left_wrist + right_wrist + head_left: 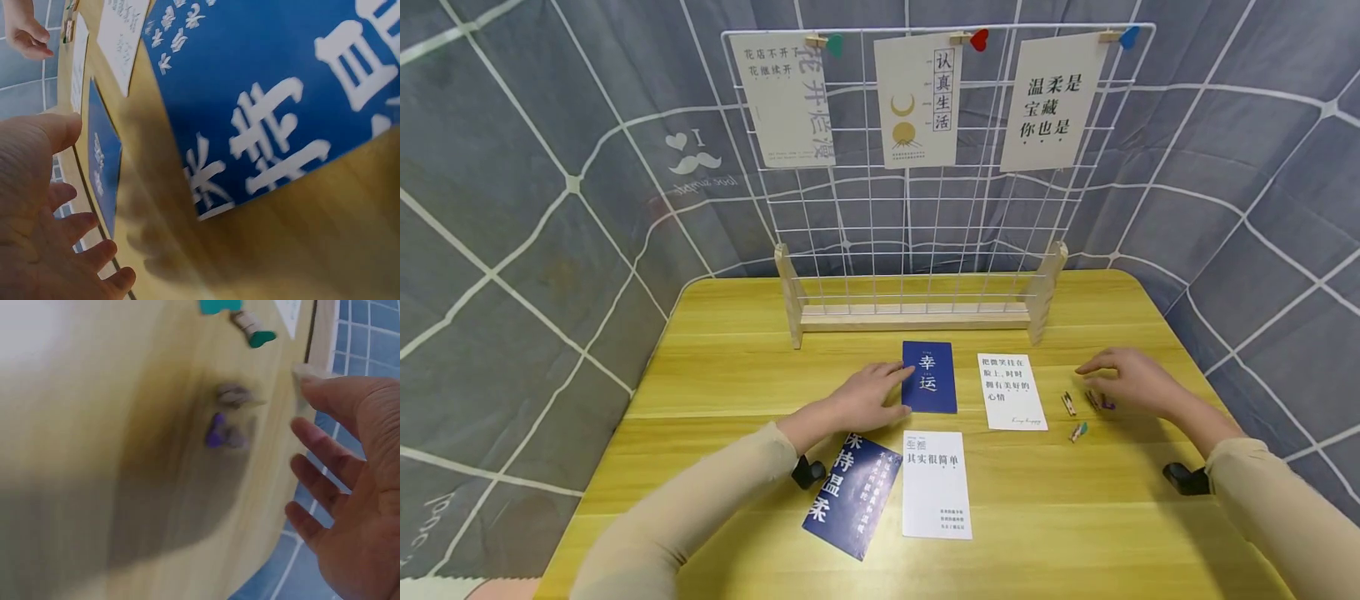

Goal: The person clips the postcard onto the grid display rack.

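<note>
My left hand (867, 400) hovers at the left edge of a small blue card (938, 354) with white characters, its fingers spread and loosely bent. In the left wrist view nothing sits between the thumb and fingers, and whether a fingertip touches the card is hard to tell. To the right, my right hand (1133, 382) is held over small wooden clothespins (1069, 404), fingers relaxed and holding nothing. One clothespin has a purple decoration (215, 431); another carries a green one (261, 339). A white card (1012, 393) with black characters lies between the hands.
Nearer me lie a larger dark blue card (857, 500) and another white card (937, 492). At the back, a white wire grid rack (917, 217) stands on a wooden base (914, 318). Three cards hang from it by clothespins with heart decorations (979, 40). Grey checked fabric surrounds the table.
</note>
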{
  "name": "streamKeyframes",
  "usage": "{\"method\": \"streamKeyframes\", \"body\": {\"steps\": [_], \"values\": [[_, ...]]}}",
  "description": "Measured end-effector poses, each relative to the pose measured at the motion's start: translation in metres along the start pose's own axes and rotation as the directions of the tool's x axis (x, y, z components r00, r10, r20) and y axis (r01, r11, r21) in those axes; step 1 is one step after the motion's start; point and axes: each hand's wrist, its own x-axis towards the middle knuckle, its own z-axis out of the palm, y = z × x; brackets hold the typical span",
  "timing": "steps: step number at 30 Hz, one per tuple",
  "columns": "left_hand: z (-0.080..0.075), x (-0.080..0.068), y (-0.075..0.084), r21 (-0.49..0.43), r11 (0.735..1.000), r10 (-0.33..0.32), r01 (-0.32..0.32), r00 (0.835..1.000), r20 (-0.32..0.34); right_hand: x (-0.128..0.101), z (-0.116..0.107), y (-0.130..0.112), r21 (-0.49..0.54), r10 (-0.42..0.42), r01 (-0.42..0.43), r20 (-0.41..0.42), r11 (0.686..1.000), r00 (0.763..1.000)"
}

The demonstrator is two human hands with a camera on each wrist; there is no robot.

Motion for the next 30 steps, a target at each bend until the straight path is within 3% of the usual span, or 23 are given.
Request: {"method": "streamKeyframes", "body": {"steps": [9, 14, 20, 30], "values": [[0.012, -0.005, -0.004, 0.119, 0.991, 0.052, -0.059, 0.997, 0.063, -0.025, 0.006, 0.022, 0.035, 0.061, -0.059, -0.047, 0.998, 0.997], [0.017, -0.008, -0.007, 0.180, 0.980, 0.066, -0.081, 0.994, 0.090, -0.036, 0.010, 0.027, 0.027, 0.053, -0.050, -0.099, 0.998, 0.994], [0.017, -0.007, -0.007, 0.262, 0.962, 0.056, -0.081, 0.993, 0.099, -0.039, 0.019, 0.031, 0.041, 0.075, -0.070, -0.118, 0.997, 0.990], [0.018, -0.009, -0.007, 0.283, 0.957, 0.045, -0.071, 0.994, 0.095, -0.037, 0.028, 0.036, 0.030, 0.106, -0.103, -0.118, 0.994, 0.987]]}}
